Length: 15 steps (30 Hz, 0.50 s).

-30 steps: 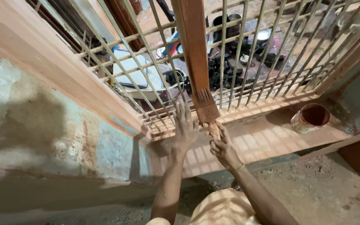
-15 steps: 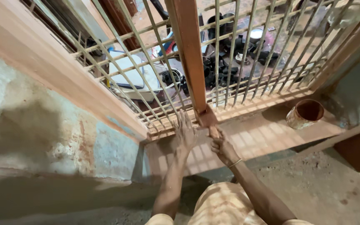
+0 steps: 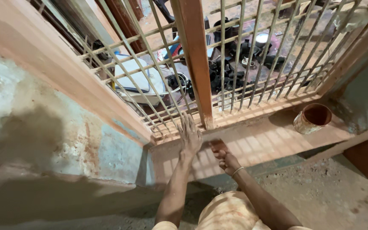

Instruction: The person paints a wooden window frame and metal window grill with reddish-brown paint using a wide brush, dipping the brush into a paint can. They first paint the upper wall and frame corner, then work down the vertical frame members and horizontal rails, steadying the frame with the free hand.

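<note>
Risk noted: wet reddish paint on the window sill (image 3: 260, 140) could smear under my left hand (image 3: 190, 137), spread flat near the sill's back edge by the wooden post (image 3: 197, 64). My right hand (image 3: 223, 154) is curled; I cannot tell what it grips. A rusty round tin (image 3: 312, 119) stands toward the sill's right end, beneath thin metal bars (image 3: 252, 55).

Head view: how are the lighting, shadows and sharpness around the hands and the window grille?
Head view: light enters through the window grille, casting striped bar shadows across the sill; the left hand, flat on the sill, is fairly sharp, while the right hand is slightly soft; a dark shadow falls on the wall at left; wide-angle distortion splays the bars outward.
</note>
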Each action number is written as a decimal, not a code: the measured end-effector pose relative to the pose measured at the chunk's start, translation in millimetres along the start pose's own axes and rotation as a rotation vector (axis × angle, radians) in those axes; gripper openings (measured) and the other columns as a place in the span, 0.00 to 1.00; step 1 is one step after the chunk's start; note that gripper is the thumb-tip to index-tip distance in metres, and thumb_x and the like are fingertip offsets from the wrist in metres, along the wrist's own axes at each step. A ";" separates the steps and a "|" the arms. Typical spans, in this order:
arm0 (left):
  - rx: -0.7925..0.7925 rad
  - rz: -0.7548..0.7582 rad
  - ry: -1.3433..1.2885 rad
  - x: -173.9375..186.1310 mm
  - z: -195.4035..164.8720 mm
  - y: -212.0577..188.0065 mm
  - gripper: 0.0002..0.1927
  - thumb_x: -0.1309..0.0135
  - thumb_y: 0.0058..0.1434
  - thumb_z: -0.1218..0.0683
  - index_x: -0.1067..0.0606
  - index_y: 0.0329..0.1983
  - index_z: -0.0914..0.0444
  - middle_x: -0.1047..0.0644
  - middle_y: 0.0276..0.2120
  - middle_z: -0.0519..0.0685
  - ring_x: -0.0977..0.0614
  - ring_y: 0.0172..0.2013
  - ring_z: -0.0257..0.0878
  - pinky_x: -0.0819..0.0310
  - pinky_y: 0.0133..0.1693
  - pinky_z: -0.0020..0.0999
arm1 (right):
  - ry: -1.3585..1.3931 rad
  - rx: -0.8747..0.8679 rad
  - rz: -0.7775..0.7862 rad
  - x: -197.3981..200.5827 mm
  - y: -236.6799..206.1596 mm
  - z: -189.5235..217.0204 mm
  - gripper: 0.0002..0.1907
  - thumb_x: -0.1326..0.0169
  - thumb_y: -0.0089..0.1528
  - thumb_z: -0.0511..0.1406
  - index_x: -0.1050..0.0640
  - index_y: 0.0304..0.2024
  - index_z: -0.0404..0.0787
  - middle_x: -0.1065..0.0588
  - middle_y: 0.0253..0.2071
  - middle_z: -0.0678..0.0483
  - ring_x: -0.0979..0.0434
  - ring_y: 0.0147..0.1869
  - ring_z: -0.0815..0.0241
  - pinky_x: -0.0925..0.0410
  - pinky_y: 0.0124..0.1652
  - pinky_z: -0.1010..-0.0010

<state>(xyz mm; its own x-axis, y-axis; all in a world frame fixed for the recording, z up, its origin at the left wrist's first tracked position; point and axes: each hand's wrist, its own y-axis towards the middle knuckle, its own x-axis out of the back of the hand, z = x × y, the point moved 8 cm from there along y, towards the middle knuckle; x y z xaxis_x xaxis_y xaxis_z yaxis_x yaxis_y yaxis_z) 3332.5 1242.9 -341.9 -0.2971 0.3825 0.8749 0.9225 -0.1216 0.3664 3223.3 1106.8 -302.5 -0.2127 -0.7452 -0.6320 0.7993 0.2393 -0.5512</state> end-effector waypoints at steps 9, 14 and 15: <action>0.026 0.013 0.002 3.0 10.6 -7.2 0.40 0.51 0.61 0.55 0.48 0.72 0.78 0.52 0.74 0.71 0.52 0.74 0.64 0.63 0.72 0.59 | -0.018 0.282 0.214 -26.6 -10.1 36.8 0.32 0.61 0.67 0.27 0.43 0.72 0.54 0.28 0.44 0.52 0.46 0.23 0.72 0.47 0.22 0.82; -0.002 -0.037 -0.074 10.5 9.1 -8.6 0.40 0.51 0.59 0.57 0.46 0.73 0.78 0.50 0.74 0.71 0.51 0.75 0.65 0.62 0.73 0.59 | -0.131 0.579 0.467 -52.0 -28.9 64.0 0.33 0.59 0.72 0.30 0.47 0.78 0.56 0.34 0.41 0.58 0.45 0.25 0.72 0.46 0.25 0.81; -0.010 -0.045 -0.083 11.5 8.7 -7.7 0.39 0.51 0.60 0.57 0.46 0.73 0.78 0.50 0.74 0.71 0.51 0.75 0.65 0.62 0.73 0.59 | -0.125 0.579 0.455 -50.5 -27.8 64.3 0.33 0.59 0.71 0.30 0.47 0.77 0.56 0.34 0.43 0.58 0.45 0.25 0.72 0.46 0.25 0.81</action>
<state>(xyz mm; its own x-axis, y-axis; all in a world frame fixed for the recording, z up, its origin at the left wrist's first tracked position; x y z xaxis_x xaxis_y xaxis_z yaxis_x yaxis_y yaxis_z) 3324.1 1256.2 -337.4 -0.3166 0.4620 0.8284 0.9060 -0.1113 0.4084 3248.0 1097.7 -220.3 0.2473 -0.7243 -0.6436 0.9687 0.2001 0.1470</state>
